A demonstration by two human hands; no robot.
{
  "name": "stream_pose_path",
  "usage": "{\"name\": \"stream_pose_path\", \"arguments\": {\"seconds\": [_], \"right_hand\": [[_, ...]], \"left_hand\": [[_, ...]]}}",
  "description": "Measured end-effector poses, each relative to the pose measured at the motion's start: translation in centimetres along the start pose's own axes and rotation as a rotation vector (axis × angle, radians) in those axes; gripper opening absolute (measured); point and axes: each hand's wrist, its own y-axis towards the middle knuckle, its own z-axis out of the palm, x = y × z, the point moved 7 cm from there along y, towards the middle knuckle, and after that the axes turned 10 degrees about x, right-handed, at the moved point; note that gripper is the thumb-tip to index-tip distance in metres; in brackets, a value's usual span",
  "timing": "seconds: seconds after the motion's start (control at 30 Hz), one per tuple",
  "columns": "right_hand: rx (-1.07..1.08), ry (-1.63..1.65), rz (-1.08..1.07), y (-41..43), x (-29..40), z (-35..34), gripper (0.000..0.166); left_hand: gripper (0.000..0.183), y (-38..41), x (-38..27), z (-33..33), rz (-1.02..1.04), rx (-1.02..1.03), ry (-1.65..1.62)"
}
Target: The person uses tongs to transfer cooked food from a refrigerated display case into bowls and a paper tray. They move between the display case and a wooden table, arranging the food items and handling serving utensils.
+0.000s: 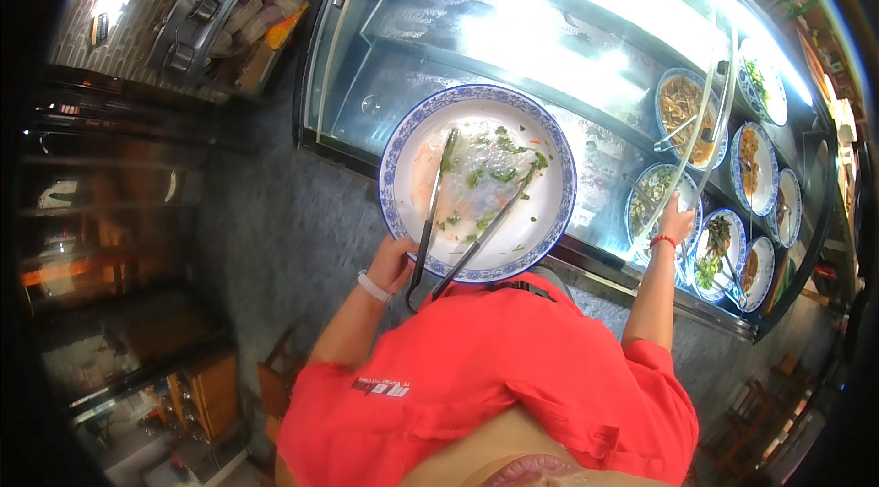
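Note:
My left hand (395, 264) grips the rim of a wide white dish (553, 212) with a blue patterned border, held in front of my waist. Inside it are wet remains of food (484, 174) with chopped green leaves. Metal tongs (481, 240) with dark handles rest in the dish, their joined end sticking out over the rim beside my left hand. At the right, my right hand (678, 220) is closed at the edge of a glass door (711, 102) of a lit display case. Behind the glass near that hand sits a dish of pale green food (649, 192).
The display case (439, 27) spans the space before me, its dark lower frame (343, 154) close to my body. Several patterned dishes of food (717, 247) stand at its right end. A metal counter with pots (199, 6) is at upper left. A wooden chair (278, 370) stands behind, left.

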Motion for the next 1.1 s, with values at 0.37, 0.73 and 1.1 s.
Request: {"name": "stream_pose_path", "arguments": {"seconds": [0.37, 0.73, 1.1], "right_hand": [[-0.007, 0.361, -0.313, 0.0, -1.4, 1.1, 0.08], [0.823, 0.864, -0.606, -22.4, -1.1, -6.2, 0.053], [0.67, 0.684, -0.383, -11.5, -23.5, -17.6, 0.062]], "left_hand": [[0.013, 1.0, 0.9, 2.0, 0.002, -0.121, 0.145], [0.011, 0.3, 7.4, 4.4, -0.169, 0.203, 0.583], [0.017, -0.9, 28.1, 21.4, -0.356, 0.079, 0.569]]}}
